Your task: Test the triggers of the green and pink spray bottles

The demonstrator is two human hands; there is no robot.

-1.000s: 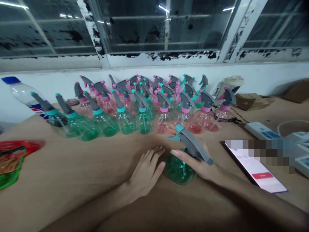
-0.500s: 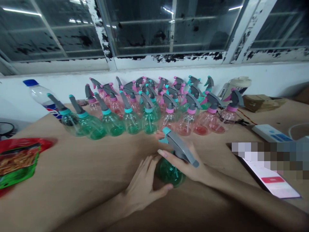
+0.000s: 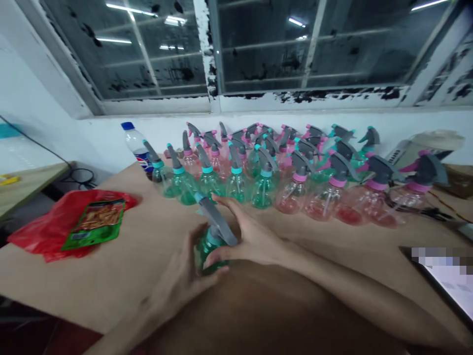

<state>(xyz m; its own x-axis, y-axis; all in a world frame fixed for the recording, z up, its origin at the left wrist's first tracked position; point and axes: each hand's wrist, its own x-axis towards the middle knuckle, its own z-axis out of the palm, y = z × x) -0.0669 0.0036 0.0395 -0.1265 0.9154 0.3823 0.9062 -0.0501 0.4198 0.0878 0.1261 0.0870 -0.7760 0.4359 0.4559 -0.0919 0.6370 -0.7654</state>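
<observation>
A green spray bottle (image 3: 207, 246) with a grey trigger head and teal collar stands on the brown table (image 3: 121, 276) in front of me. My left hand (image 3: 185, 276) wraps round the bottle's green body from the left. My right hand (image 3: 247, 236) closes round its neck and trigger head from the right. Behind it, several green spray bottles (image 3: 236, 185) and pink spray bottles (image 3: 332, 197) stand in rows along the wall.
A red bag with a green snack packet (image 3: 84, 224) lies at the left. A water bottle with a blue cap (image 3: 136, 148) stands at the back left. A phone (image 3: 451, 286) lies at the right edge. A second table (image 3: 25, 182) stands far left.
Both hands have slid the green bottle leftward across the table. My left hand went from lying flat beside it to gripping its body. The view has swung left.
</observation>
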